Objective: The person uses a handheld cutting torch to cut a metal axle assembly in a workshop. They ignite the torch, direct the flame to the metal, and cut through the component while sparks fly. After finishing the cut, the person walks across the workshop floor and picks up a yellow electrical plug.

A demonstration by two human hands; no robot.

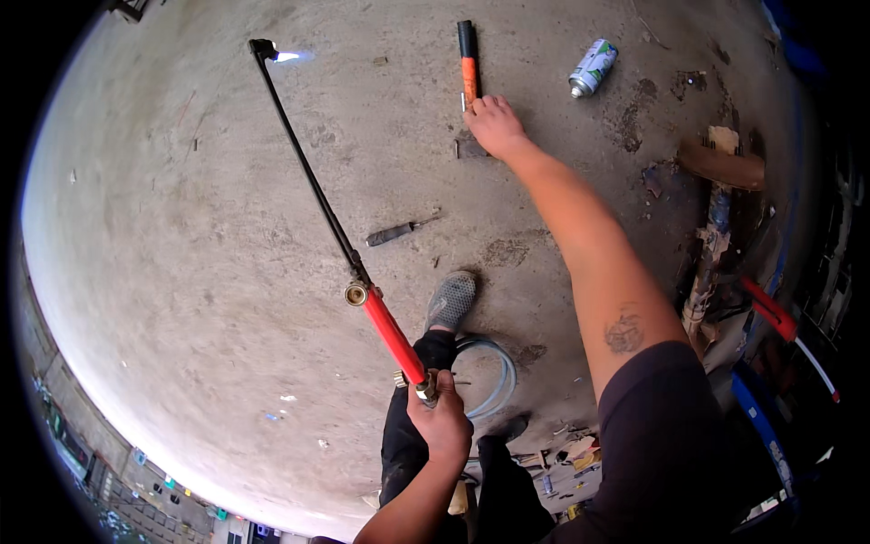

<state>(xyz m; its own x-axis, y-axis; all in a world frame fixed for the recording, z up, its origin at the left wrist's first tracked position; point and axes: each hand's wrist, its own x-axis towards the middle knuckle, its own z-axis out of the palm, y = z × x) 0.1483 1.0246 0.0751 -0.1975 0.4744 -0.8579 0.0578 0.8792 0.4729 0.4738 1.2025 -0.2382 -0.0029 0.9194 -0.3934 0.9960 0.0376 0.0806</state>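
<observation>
My left hand (441,421) is closed round the rear end of a gas torch (393,340) with a red handle, brass fittings and a long black pipe. A small bluish-white flame (286,57) burns at its far tip, pointing right. My right hand (497,125) reaches down to a hammer (468,68) lying on the floor, its fingers curled over the lower part of the orange-and-black handle. The dark hammer head (472,148) shows just below the hand. Beside the fingertips is a small silvery piece (463,102), too small to name.
A screwdriver (390,235) lies on the concrete floor near my shoe (452,299). Right of the hammer is a spray can (594,68) on its side. A pale hose (505,381) coils by my legs. Along the right stand a rusty post (711,254) and a red-handled tool (770,311).
</observation>
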